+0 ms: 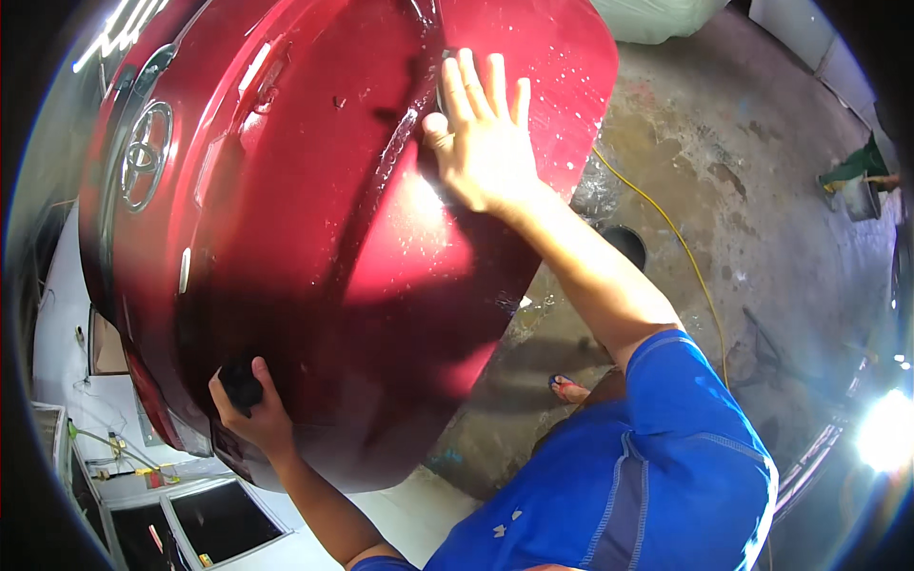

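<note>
A glossy red car body panel (343, 247) with a chrome oval badge (147, 156) on its left fills much of the view, speckled with water drops on its upper right. My right hand (481, 143) lies on the upper part with fingers stretched apart; a sliver of something greyish shows beside the fingers, mostly hidden. The sunlit patch below it is crossed by shadow. At the lower left, my left hand (252, 409) grips a small black block (242, 383) against the shaded part of the panel.
A yellow hose (685, 243) crosses the stained concrete floor (733, 285) at right, near a dark bucket (626, 249) and a container with green material (857, 195). A bright lamp (884, 430) glares at far right. White framed panels (257, 519) lie at lower left.
</note>
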Tool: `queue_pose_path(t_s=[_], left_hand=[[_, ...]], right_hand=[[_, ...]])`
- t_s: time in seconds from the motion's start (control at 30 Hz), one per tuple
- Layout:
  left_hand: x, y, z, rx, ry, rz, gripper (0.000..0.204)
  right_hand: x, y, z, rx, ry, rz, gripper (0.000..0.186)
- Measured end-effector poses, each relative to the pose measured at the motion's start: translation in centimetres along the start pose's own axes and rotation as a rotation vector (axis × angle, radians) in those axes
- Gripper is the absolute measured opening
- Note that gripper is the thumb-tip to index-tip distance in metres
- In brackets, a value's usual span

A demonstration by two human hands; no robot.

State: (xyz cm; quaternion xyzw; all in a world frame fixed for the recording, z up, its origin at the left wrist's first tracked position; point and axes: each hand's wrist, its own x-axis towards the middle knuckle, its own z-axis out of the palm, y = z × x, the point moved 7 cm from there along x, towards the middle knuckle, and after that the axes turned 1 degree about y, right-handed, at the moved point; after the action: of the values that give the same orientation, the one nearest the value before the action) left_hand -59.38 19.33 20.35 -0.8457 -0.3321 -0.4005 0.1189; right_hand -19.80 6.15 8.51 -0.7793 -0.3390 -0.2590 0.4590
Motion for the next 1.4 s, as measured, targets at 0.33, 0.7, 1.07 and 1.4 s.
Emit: queue_pose_path(t_s=[0.33,0.7,1.07,1.4], left_hand=[[-1.1,-1.3,-1.4,0.007,0.001,-0.006,0.034],[-0.7,-0.9,-1.2,0.029,0.043,0.025,0.036],[-1.0,-1.0,-1.7,0.070,0.067,0.033,0.039],[-0.6,-2.4,-2.5,-0.213,-0.044,0.089,0.032]], right_hand=[[-6.2,2.8,-4.2,0.920,0.120,0.344,0.066],[-5.0,0.1,-1.2,0.227,-0.167,-0.337,0.073],[-4.4,-3.3,-0.4,0.036,-0.221,-0.195,0.072],[-9.2,-10.9,-0.8,0.035,-0.220,-0.266,0.070]])
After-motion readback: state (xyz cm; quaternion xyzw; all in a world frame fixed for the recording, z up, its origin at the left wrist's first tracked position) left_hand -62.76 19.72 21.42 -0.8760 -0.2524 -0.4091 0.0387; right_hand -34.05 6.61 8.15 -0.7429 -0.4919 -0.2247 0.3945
